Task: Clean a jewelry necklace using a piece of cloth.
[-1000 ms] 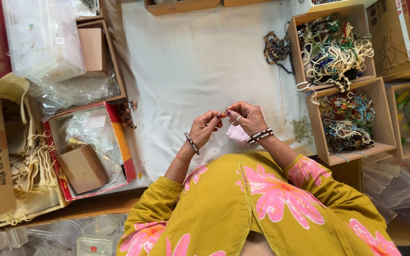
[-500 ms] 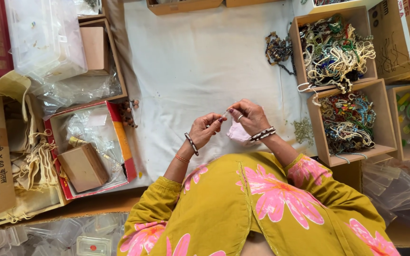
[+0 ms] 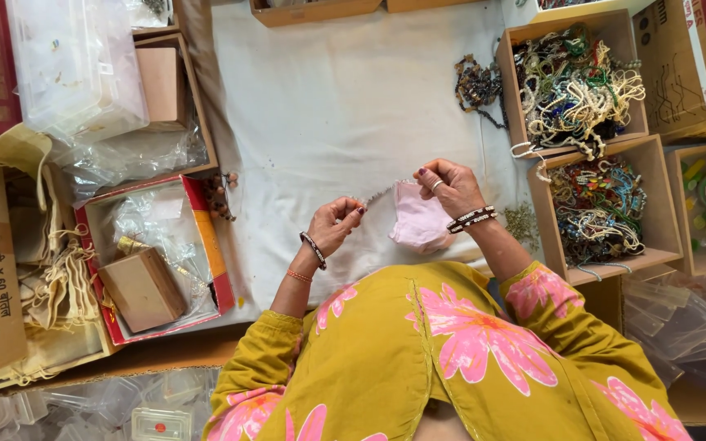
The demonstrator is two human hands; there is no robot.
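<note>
Hands have parted over white cloth (image 3: 328,106) amid cardboard boxes (image 3: 569,82).

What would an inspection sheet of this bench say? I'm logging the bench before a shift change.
Surface: white cloth, mostly bare.
Job's things: pink pouch held by right hand; thin bead chain stretched between both hands.
Clutter: loose dark bead strand; plastic bags.
Hands: left hand pinches the chain with its fingers.
Cables: nothing seen.
Surroundings: cardboard boxes of necklaces, red-rimmed box, clear plastic cases.
</note>
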